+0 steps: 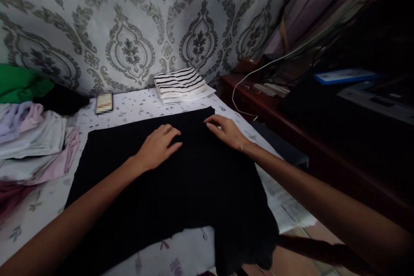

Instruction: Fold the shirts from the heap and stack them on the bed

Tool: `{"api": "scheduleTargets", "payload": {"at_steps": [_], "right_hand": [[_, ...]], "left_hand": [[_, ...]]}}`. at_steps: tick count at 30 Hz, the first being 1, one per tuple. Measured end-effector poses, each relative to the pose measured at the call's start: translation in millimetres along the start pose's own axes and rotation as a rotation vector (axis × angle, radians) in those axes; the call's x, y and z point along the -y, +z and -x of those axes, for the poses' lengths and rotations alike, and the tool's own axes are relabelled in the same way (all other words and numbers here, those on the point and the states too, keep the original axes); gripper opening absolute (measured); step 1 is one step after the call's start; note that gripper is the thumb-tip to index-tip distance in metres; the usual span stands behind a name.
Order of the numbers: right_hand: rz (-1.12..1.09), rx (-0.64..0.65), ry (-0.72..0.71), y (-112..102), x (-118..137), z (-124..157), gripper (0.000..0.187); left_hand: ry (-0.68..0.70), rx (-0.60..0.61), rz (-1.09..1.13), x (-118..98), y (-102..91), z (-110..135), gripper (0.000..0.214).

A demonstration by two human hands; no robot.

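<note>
A black garment point(194, 181) lies spread out on a bed or table covered in white printed cloth. Its shape resembles shorts or trousers, with a straight far edge and a gap at the near side. My left hand point(160, 146) hovers over or rests on its middle, fingers bent and thumb apart, with nothing held. Near the far right corner, my right hand point(226, 131) is over the same dark fabric. Its thumb and forefinger tips come close together, and no fold of cloth shows between them.
Folded striped cloth point(181, 82) sits at the back. Piled clothes point(32, 138) lie on the left, with a small blurred packet point(104, 102) nearby. To the right stands a dark red wooden desk point(278, 112) with a white cable point(239, 84). A patterned curtain point(168, 21) hangs behind.
</note>
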State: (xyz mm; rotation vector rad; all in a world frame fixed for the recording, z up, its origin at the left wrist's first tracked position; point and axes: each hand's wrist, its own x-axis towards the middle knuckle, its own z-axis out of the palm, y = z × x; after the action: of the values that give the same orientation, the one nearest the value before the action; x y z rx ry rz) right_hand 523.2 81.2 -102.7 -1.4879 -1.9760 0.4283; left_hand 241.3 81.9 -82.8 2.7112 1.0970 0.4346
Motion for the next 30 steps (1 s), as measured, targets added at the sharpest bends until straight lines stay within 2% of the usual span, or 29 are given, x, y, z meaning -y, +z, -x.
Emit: {"api": "scheduleTargets", "payload": {"at_steps": [3,6,12,16,20,24,30], "right_hand": [[-0.009,0.056,-0.035,4.4,5.2,12.6,0.031],[-0.009,0.076,-0.025,7.2,3.7,17.9,0.037],[0.058,0.066,0.016,9.7,-1.2,19.7,0.036],[0.041,0.024,-0.021,12.7,-0.9,21.5,0.03],[0.046,-0.033,-0.083,15.0,6.5,26.6,0.02],[0.115,-0.085,-0.158,12.7,17.2,33.3,0.024],[0.282,0.082,-0.2,5.2,21.1,41.6,0.026]], "left_hand": [[0.031,0.046,-0.131,-22.8,17.9,-25.4,0.023],[-0.021,0.087,-0.201,-23.0,21.2,-34.4,0.019],[-0.184,0.045,-0.149,-9.4,-2.0,-22.7,0.021],[-0.252,0.047,-0.124,-6.3,-6.4,-16.0,0.018],[-0.204,0.033,-0.03,-11.6,-0.7,-16.3,0.024],[-0.112,0.098,-0.128,-19.4,6.1,-20.3,0.031],[-0.172,0.155,-0.161,-16.8,4.7,-22.0,0.017]]}}
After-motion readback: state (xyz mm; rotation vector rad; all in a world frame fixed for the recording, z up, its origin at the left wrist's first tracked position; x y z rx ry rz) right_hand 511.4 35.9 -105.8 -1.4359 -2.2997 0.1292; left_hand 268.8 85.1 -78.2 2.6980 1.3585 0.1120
